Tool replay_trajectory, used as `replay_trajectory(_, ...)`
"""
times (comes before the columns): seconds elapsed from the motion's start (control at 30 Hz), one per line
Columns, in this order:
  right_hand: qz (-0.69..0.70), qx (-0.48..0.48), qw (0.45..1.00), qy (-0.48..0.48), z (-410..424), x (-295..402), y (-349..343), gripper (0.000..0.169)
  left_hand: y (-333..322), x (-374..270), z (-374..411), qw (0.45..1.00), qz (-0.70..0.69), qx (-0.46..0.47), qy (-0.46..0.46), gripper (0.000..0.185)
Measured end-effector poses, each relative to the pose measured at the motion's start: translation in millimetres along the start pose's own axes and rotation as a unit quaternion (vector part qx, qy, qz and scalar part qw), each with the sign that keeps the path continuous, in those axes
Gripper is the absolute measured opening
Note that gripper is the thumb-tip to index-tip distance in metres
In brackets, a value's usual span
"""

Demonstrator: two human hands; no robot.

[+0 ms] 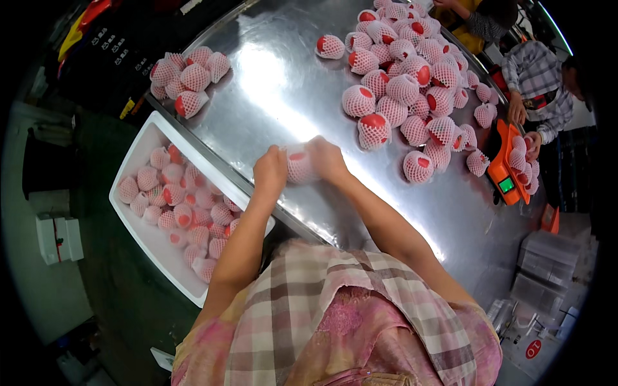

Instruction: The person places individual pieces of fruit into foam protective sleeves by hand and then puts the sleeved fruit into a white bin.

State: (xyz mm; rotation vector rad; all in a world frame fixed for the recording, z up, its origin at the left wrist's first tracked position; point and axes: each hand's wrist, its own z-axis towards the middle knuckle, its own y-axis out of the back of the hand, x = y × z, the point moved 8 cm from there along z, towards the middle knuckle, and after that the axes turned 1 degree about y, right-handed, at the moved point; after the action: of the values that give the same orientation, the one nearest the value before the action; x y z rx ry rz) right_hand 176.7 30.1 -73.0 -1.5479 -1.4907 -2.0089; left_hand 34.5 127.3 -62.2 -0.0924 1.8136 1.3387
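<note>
Over the metal table, my left hand and my right hand grip a red round fruit in a white foam net from its two sides; the fruit and my right hand are blurred. A large heap of netted red fruit lies beyond and to the right of my hands. Several more netted fruits sit in a small group at the table's left corner. Below the left edge, a white foam box holds many netted fruits.
An orange scale with a lit green display carries netted fruits at the right. A co-worker in a checked shirt has hands near it; another person is at the far edge. Clear plastic containers are stacked at lower right.
</note>
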Motion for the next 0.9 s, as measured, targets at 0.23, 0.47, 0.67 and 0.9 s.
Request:
replay_trajectory(0.23,0.438,0.059,0.885,-0.149,-34.8,-5.4,-6.0,0.015,-35.7,5.6,-31.5,0.741,-0.621,0.104,0.234,0.025)
replay_trajectory(0.47,0.443,0.055,0.878,-0.173,-38.3,1.9,0.0,0.017,-46.6,-7.4,-31.1,0.55,-0.784,0.092,0.273,0.021)
replay_trajectory(0.67,0.543,0.031,0.812,-0.214,-50.6,14.1,-12.3,0.018,-30.5,-16.8,-22.1,0.62,-0.762,0.059,0.175,0.026)
replay_trajectory(0.9,0.552,0.009,0.81,-0.198,-28.8,9.2,-5.0,0.017,18.4,-57.6,-37.1,0.828,-0.527,0.184,0.045,0.047)
